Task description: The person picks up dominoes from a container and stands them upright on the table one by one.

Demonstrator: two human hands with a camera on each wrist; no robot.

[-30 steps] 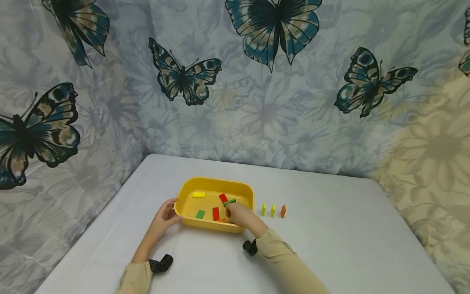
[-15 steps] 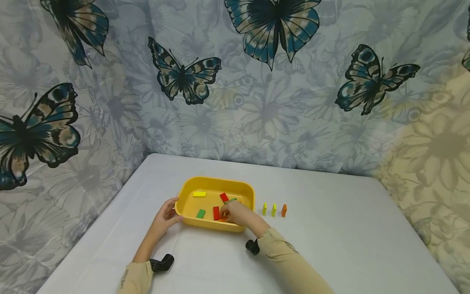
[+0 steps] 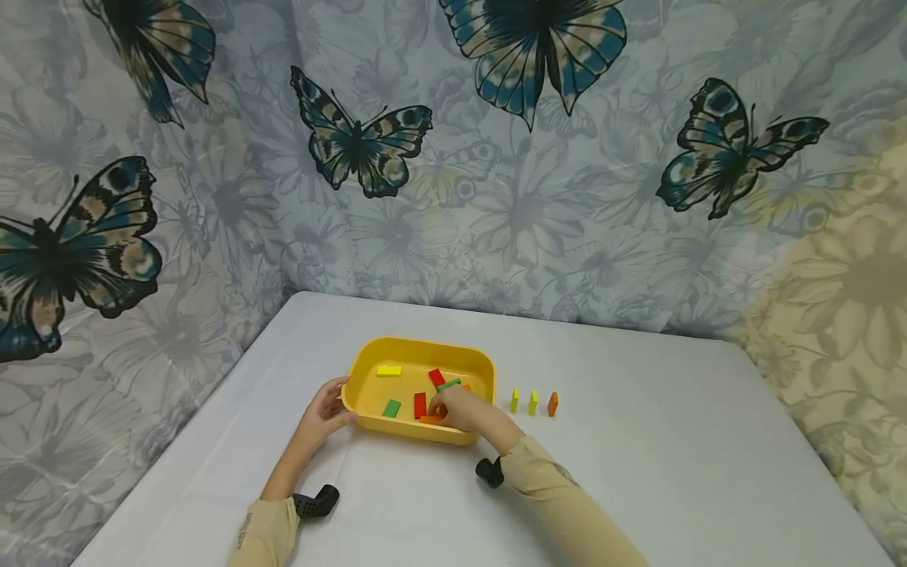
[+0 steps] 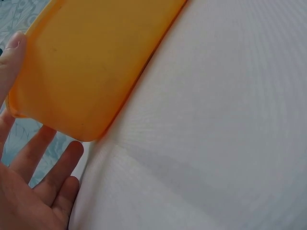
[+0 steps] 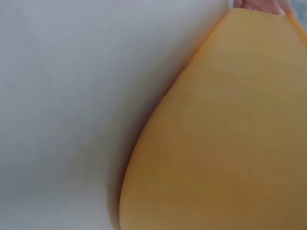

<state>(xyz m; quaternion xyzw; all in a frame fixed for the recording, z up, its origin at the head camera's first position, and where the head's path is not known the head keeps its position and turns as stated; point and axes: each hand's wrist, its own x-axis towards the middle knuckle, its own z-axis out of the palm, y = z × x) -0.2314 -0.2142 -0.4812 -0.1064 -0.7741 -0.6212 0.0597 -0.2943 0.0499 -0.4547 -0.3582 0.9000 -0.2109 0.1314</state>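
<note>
A yellow tray (image 3: 425, 345) sits on the white table and holds loose flat blocks: one yellow (image 3: 388, 370), two green (image 3: 391, 408), two red (image 3: 420, 405) and an orange one (image 3: 429, 420). My right hand (image 3: 453, 409) reaches into the tray with its fingertips down at the orange block by the near wall. The grip itself is hidden. My left hand (image 3: 326, 409) rests against the tray's left corner. In the left wrist view the thumb (image 4: 14, 48) lies on the tray wall (image 4: 86, 62) and the fingers are straight. The right wrist view shows only the tray's outer wall (image 5: 225, 134).
Three small blocks stand upright in a row just right of the tray: two yellow-green (image 3: 515, 400) (image 3: 533, 402) and one orange (image 3: 553, 404). Butterfly-print cloth walls close in the table's far and left sides. Bare white tabletop (image 3: 673, 441) stretches to the right.
My right hand has crept slightly left inside the tray, toward the red and orange blocks. The left hand has stayed on the tray's corner.
</note>
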